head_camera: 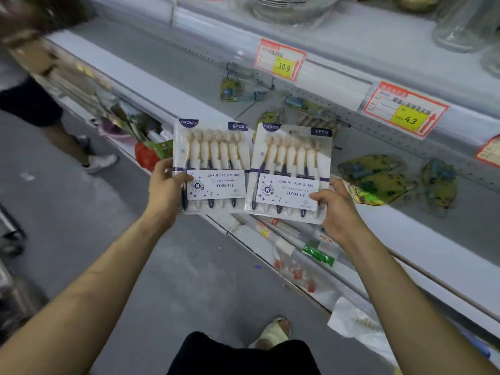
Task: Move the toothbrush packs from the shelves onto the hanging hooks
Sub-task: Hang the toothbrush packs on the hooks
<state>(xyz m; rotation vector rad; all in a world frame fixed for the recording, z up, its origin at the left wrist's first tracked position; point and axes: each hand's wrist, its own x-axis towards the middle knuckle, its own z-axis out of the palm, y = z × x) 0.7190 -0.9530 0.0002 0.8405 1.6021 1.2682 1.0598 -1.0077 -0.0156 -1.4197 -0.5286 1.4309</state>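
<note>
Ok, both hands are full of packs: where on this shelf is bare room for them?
Widest bare stretch: the grey panel left of the small green pack. A narrower gap sits between the right toothbrush pack and the 4.3 price tag. Crowded: the green-yellow packs at right and the lower shelf.

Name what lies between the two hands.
Head view: two six-piece toothbrush packs side by side, the left pack gripped by the left hand, the right pack by the right hand.
</note>
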